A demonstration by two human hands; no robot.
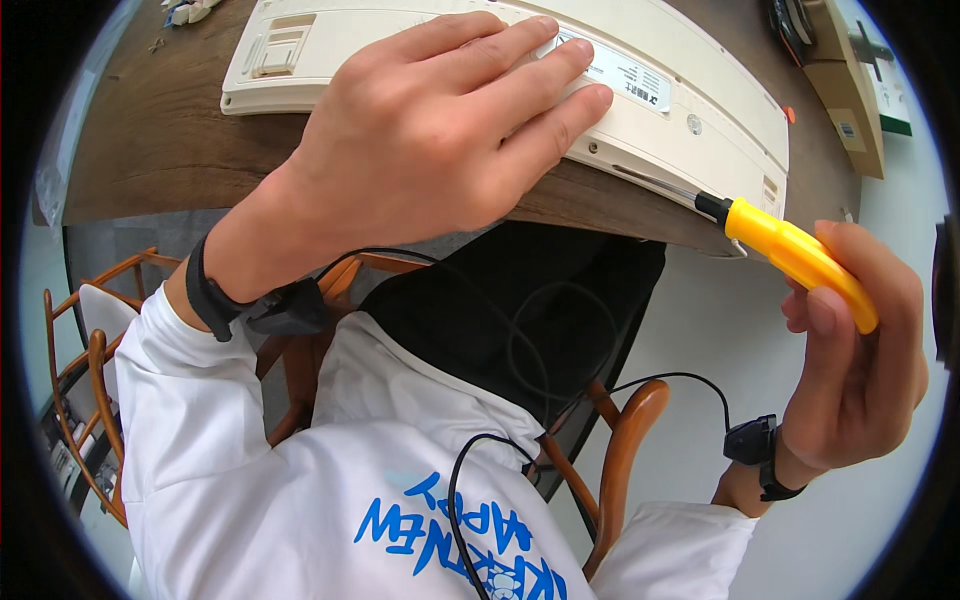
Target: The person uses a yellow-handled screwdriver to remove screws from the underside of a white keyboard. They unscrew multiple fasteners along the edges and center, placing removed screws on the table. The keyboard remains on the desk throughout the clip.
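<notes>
The left hand (450, 130) is laid flat, fingers spread and gripping nothing, on the cream-coloured plastic keyboard turned underside up (690, 90), while the right hand (860, 360) is closed around the yellow-handled screwdriver with a thin metal shaft (795, 255). The tip of the shaft is set at the near long edge of the keyboard, just beside the fingertips of the pressing hand; whether it sits in a screw head cannot be told. For the step in hand, the shaft is best kept in line with the screw and the keyboard held firmly down, so that the tip is not thrown out and the plastic is not scarred. The keyboard lies on the dark brown wooden table (160, 140), its near edge at the table's rim, directly under the left hand and just left of the right. A wooden chair (630, 440) is seen below.
</notes>
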